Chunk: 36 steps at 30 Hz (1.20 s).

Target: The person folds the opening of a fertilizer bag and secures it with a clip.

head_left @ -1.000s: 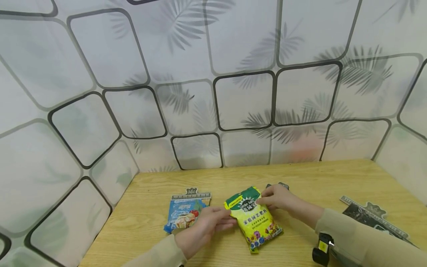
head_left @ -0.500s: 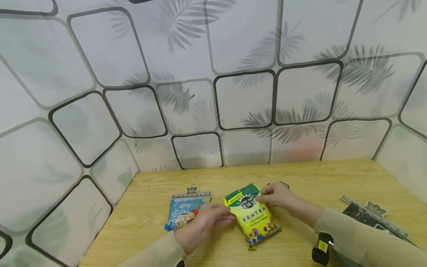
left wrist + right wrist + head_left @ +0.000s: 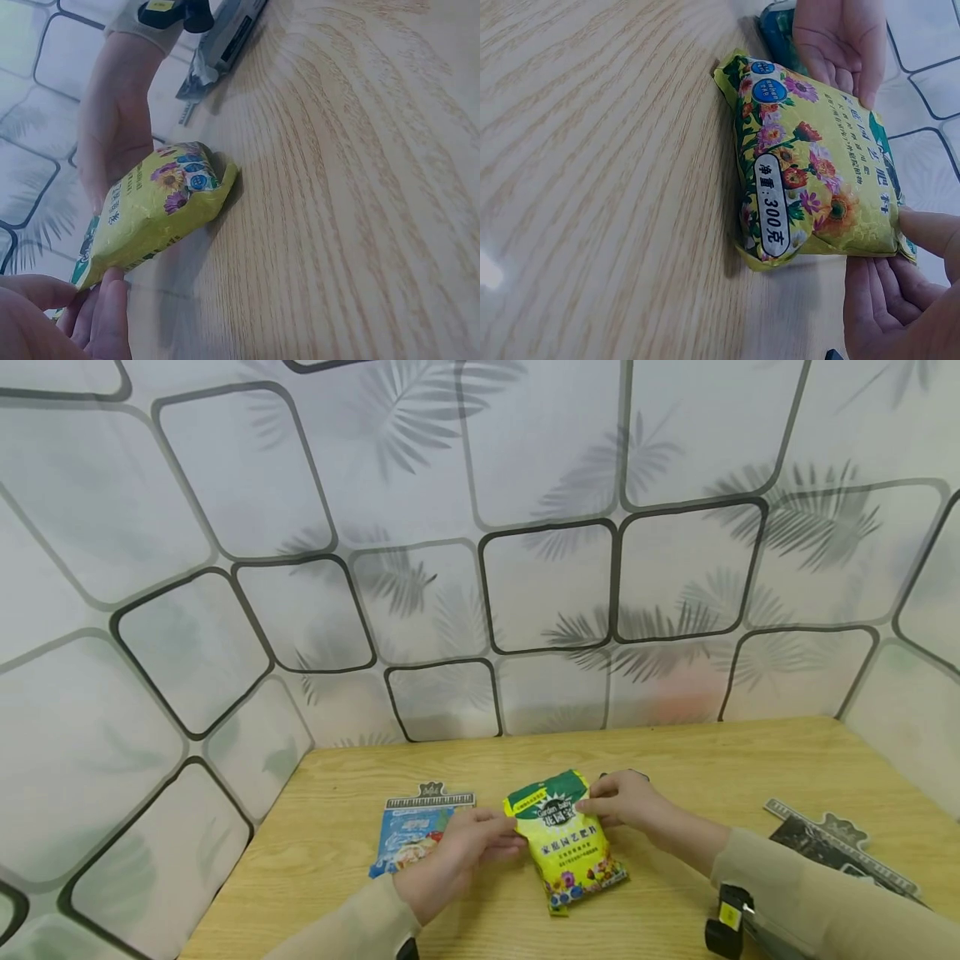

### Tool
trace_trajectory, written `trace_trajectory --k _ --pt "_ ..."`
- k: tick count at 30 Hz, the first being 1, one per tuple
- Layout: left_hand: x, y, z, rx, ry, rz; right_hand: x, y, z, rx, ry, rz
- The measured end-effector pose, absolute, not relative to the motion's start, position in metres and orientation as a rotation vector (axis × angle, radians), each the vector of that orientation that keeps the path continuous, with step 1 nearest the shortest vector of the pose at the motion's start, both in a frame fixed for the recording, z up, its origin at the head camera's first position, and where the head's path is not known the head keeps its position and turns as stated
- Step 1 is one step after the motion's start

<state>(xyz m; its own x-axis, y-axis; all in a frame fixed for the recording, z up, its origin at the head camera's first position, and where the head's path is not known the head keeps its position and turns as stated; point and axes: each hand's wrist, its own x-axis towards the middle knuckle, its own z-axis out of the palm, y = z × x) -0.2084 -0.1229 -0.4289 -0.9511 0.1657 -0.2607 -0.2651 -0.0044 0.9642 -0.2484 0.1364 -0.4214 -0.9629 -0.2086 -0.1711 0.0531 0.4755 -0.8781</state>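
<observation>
A yellow and green fertilizer bag is held at a tilt, its flowered lower end down at the wooden table. My left hand pinches the upper left edge, thumb in front and fingers behind. At the upper right edge, my right hand grips the bag the same way. In the right wrist view, the bag's flower-printed front shows a 300 weight label, and the right thumb presses on its top part. From the left wrist view, the bag looks plump, with its bottom seam close to the wood.
Left of the bag lies a blue food packet, partly behind the left hand, with a piano-key-patterned piece along its top. A dark packet with a similar piece lies at right, partly under the right sleeve. Patterned cloth walls enclose the table.
The bag has risen slightly in the head view, its lower end swinging a little left. Both hands keep their hold, shifting only slightly.
</observation>
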Motion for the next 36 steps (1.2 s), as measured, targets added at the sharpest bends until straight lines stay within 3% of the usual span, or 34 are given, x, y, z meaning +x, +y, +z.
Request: trace_trajectory --k 36 --pt "-0.214 -0.124 -0.417 -0.008 2.128 1.969 -0.238 0.141 -0.411 -0.193 2.473 -1.546"
